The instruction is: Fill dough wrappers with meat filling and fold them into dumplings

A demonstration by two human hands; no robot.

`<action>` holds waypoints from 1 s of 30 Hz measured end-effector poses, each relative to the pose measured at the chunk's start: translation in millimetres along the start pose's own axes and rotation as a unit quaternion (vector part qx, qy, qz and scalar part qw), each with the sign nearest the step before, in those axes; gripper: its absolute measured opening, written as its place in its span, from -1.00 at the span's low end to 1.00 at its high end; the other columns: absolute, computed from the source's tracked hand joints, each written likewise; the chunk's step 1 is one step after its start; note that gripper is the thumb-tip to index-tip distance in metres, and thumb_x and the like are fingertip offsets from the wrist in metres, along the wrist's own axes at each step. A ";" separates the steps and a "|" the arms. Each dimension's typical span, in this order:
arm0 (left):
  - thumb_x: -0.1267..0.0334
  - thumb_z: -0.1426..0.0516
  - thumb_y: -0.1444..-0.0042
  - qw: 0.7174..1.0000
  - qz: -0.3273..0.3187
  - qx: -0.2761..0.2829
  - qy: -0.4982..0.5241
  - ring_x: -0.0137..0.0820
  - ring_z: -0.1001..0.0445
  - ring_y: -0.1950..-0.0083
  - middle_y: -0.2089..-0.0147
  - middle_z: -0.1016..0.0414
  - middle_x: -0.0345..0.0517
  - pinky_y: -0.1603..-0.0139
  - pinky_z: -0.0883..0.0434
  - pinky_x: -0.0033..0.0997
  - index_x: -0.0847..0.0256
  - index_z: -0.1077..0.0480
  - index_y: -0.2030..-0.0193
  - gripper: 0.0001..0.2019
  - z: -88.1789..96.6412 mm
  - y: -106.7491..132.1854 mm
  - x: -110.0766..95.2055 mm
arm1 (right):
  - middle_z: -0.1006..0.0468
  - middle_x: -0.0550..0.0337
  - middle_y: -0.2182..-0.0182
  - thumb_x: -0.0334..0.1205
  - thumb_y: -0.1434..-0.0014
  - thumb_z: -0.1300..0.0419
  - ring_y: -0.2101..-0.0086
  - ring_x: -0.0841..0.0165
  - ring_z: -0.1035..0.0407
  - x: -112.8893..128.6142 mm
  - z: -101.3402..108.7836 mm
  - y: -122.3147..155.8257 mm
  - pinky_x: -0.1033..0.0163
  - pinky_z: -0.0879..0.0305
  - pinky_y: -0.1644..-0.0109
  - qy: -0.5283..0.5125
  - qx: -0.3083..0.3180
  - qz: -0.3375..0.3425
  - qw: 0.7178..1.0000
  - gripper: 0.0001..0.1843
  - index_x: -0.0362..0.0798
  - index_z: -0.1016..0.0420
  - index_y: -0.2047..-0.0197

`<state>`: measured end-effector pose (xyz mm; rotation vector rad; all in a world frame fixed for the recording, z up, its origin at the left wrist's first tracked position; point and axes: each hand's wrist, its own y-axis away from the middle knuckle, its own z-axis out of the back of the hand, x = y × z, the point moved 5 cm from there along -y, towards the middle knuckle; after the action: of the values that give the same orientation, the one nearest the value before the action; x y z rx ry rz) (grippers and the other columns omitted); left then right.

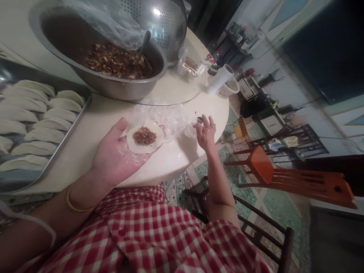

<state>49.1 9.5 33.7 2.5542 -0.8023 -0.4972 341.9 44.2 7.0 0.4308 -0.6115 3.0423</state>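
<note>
My left hand (113,157) is palm up, floury, with the thumb spread. It bears a round dumpling wrapper (132,143) with a mound of minced filling (145,135) in its middle. Near the table's right edge, my right hand (206,132) reaches over a small translucent cup (190,131); its fingers are spread and partly bent, and no held object shows. Whether a fingertip touches the cup is unclear. Behind the left hand, a large metal basin (122,88) holds more filling and a spoon (144,45).
At left, a metal tray (85,110) holds rows of folded dumplings (45,134). Crumpled clear plastic (173,113) lies on the table (76,151). Farther back are a perforated colander (173,30), a plastic roll (222,77) and a white basket (231,88). An orange chair (261,165) stands right.
</note>
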 end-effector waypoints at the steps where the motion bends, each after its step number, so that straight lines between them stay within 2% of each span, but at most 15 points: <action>1: 0.09 0.04 -0.39 1.000 -0.002 -0.003 0.002 -0.04 -0.35 -0.38 -0.19 -0.54 0.23 -0.41 -0.27 0.10 0.49 -0.28 -0.33 -0.46 -0.3 0.1 0.0 | -0.44 -0.13 -0.23 0.36 -0.35 0.25 -0.35 -0.12 -0.09 -1.6 -2.8 -1.5 -0.61 0.11 -0.31 -0.001 0.007 0.000 1.000 -0.18 0.01 -0.68 0.30; 3: 0.10 0.04 -0.39 1.000 -0.005 -0.008 0.001 -0.03 -0.35 -0.38 -0.20 -0.54 0.22 -0.42 -0.25 0.11 0.48 -0.29 -0.32 -0.47 -1.1 0.5 -0.7 | -0.47 -0.05 -0.20 0.35 -0.35 0.23 -0.35 -0.08 -0.10 -0.1 0.2 -2.9 -0.60 0.14 -0.32 -0.002 0.004 0.002 1.000 -0.21 0.04 -0.68 0.31; 6: 0.09 0.06 -0.40 1.000 -0.010 -0.014 -0.007 -0.02 -0.38 -0.36 -0.21 -0.52 0.26 -0.40 -0.28 0.09 0.52 -0.29 -0.32 -0.45 -1.5 1.1 -2.3 | -0.46 0.05 -0.22 0.27 -0.39 0.21 -0.37 -0.02 -0.06 14.9 25.2 1.8 -0.55 0.14 -0.36 -0.009 -0.048 0.009 0.999 -0.30 0.09 -0.67 0.25; 9: 0.06 0.09 -0.41 1.000 -0.015 -0.009 -0.015 -0.03 -0.44 -0.31 -0.17 -0.55 0.28 -0.36 -0.34 0.07 0.55 -0.29 -0.31 -0.43 -1.5 0.6 -2.7 | -0.36 0.14 -0.30 0.14 -0.42 0.16 -0.42 0.04 0.05 50.3 51.4 17.9 -0.46 0.10 -0.40 -0.055 -0.089 0.063 0.992 -0.42 0.13 -0.66 0.10; 11: 0.04 0.11 -0.42 1.000 -0.012 0.006 -0.016 -0.06 -0.48 -0.27 -0.11 -0.59 0.23 -0.33 -0.36 0.05 0.54 -0.31 -0.28 -0.42 -2.4 -0.2 -1.4 | -0.31 0.28 -0.33 0.10 -0.40 0.13 -0.44 0.09 0.08 83.3 55.7 33.3 -0.40 0.12 -0.45 -0.100 -0.072 0.152 0.981 -0.49 0.21 -0.63 0.03; 13: 0.01 0.14 -0.43 1.000 0.003 0.012 -0.012 -0.09 -0.50 -0.25 -0.04 -0.63 0.19 -0.33 -0.36 0.04 0.52 -0.36 -0.24 -0.42 -3.1 -0.6 0.9 | -0.31 0.37 -0.33 0.16 -0.36 0.13 -0.44 0.12 0.08 111.3 52.1 48.7 -0.36 0.14 -0.48 -0.123 -0.064 0.222 0.965 -0.50 0.31 -0.59 -0.03; 15: 0.01 0.16 -0.43 1.000 0.016 0.003 -0.004 -0.11 -0.50 -0.25 0.00 -0.65 0.14 -0.38 -0.29 0.05 0.48 -0.40 -0.19 -0.42 -3.5 -0.1 2.3 | -0.32 0.37 -0.32 0.25 -0.30 0.09 -0.46 0.10 0.13 128.1 39.2 58.3 -0.32 0.17 -0.49 -0.103 -0.024 0.237 0.966 -0.48 0.35 -0.55 -0.11; 18: 0.03 0.15 -0.44 1.000 0.020 -0.019 0.010 -0.14 -0.47 -0.29 0.05 -0.67 0.04 -0.48 -0.10 0.08 0.40 -0.46 -0.13 -0.47 -3.8 2.6 0.9 | -0.34 0.32 -0.32 0.31 -0.24 0.01 -0.46 0.03 0.18 137.8 22.3 64.5 -0.29 0.29 -0.52 -0.069 0.024 0.236 0.969 -0.43 0.34 -0.49 -0.19; 20: 0.03 0.15 -0.45 0.999 0.027 -0.027 0.017 -0.15 -0.46 -0.29 0.10 -0.68 0.01 -0.51 -0.02 0.07 0.38 -0.48 -0.10 -0.47 -3.5 4.2 -0.2 | -0.34 0.31 -0.33 0.30 -0.25 0.00 -0.46 0.03 0.16 141.5 19.1 67.6 -0.24 0.36 -0.53 -0.056 0.015 0.254 0.966 -0.43 0.34 -0.47 -0.21; 22: 0.04 0.17 -0.45 0.999 0.037 -0.031 0.025 -0.17 -0.47 -0.27 0.13 -0.68 -0.01 -0.50 -0.03 0.04 0.38 -0.48 -0.12 -0.47 -1.6 4.4 -0.4 | -0.36 0.33 -0.31 0.33 -0.23 -0.03 -0.46 0.07 0.15 147.0 19.0 72.0 -0.17 0.41 -0.55 -0.033 -0.007 0.284 0.958 -0.43 0.36 -0.47 -0.21; 24: 0.04 0.18 -0.46 0.998 0.044 -0.010 0.033 -0.19 -0.50 -0.24 0.09 -0.67 -0.02 -0.48 -0.10 0.01 0.38 -0.44 -0.18 -0.46 0.1 2.4 0.3 | -0.39 0.34 -0.30 0.38 -0.19 -0.07 -0.47 0.08 0.17 154.9 19.0 77.4 -0.15 0.43 -0.55 -0.003 -0.022 0.318 0.948 -0.40 0.37 -0.47 -0.20; 26: 0.01 0.18 -0.45 0.997 0.057 0.036 0.042 -0.21 -0.55 -0.16 0.07 -0.66 -0.03 -0.42 -0.20 -0.03 0.37 -0.40 -0.23 -0.45 1.7 -0.7 2.7 | -0.41 0.31 -0.28 0.40 -0.17 -0.09 -0.48 0.09 0.20 164.2 19.9 81.6 -0.15 0.43 -0.55 0.013 -0.037 0.348 0.937 -0.37 0.34 -0.47 -0.20; 30: -0.01 0.16 -0.44 0.983 0.096 0.142 0.067 -0.30 -0.63 0.12 0.18 -0.66 -0.05 -0.21 -0.42 -0.20 0.39 -0.38 -0.21 -0.45 5.6 -3.8 9.5 | -0.48 0.19 -0.22 0.37 -0.21 -0.09 -0.49 0.14 0.25 180.6 24.7 82.1 -0.09 0.40 -0.55 0.002 -0.067 0.376 0.924 -0.40 0.22 -0.52 -0.14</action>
<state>55.7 5.0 25.1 2.6908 -1.1253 -0.1558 169.6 -49.3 46.4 0.2115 -1.2252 3.6538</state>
